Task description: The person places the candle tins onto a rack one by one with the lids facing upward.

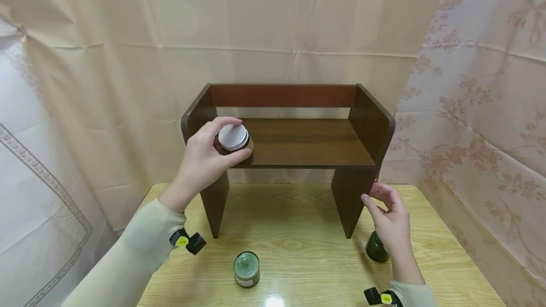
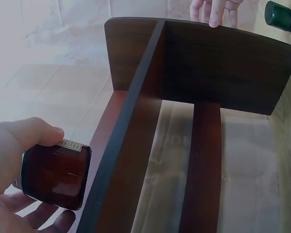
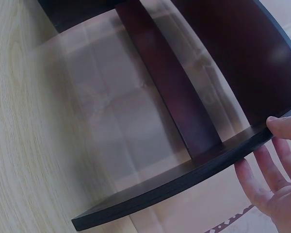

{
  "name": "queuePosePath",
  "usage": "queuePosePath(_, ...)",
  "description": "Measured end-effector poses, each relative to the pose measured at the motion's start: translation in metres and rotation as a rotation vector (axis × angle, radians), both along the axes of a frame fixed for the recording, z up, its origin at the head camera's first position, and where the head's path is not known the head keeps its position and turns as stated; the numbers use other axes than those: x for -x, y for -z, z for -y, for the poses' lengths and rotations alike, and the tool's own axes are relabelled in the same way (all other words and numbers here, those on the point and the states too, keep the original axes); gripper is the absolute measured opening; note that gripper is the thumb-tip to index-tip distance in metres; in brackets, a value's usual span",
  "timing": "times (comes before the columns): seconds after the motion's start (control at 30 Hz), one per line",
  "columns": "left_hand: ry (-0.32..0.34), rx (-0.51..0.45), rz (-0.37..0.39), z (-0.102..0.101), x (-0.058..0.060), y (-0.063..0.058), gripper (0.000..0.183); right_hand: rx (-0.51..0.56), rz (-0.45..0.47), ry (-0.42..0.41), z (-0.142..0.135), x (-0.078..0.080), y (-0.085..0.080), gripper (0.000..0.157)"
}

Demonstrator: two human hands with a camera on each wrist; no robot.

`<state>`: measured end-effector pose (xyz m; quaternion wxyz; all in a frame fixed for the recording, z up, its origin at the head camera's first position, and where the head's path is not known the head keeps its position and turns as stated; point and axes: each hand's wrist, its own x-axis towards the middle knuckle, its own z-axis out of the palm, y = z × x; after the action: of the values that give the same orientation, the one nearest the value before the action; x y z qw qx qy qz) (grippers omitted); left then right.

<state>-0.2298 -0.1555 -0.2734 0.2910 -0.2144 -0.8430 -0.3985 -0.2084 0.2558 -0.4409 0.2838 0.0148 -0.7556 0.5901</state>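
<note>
My left hand (image 1: pixel 200 155) holds an amber glass jar (image 2: pixel 56 172) with a silver lid (image 1: pixel 232 137), thumb and fingers round its sides. The jar overlaps the left end of the board of a dark brown wooden desktop shelf (image 1: pixel 307 143) in the head view, and appears beside the board's front edge in the left wrist view. At the shelf's right side panel (image 3: pixel 184 182), my right hand (image 1: pixel 390 221) grips the edge, thumb on one face and fingers on the other. A dark green glass jar (image 1: pixel 377 248) is on the table, partly hidden behind the right hand.
A green candle in a glass jar (image 1: pixel 246 269) stands on the light wood table (image 1: pixel 294 231), in front of the shelf. A beige cloth (image 1: pixel 273 22) hangs behind; a flowered cloth (image 1: pixel 482 122) hangs on the right.
</note>
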Motion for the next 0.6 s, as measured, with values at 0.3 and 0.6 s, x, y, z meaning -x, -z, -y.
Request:
queuePosePath(0.3,-0.032,-0.035,0.003,-0.008,0.015,0.003,0.057,-0.019,0.012,0.007,-0.001,0.000,0.000,0.039)
queuePosePath(0.6,-0.111,-0.049,0.000,-0.010,0.028,0.003,0.057,-0.028,-0.007,0.009,-0.001,0.001,0.001,0.039)
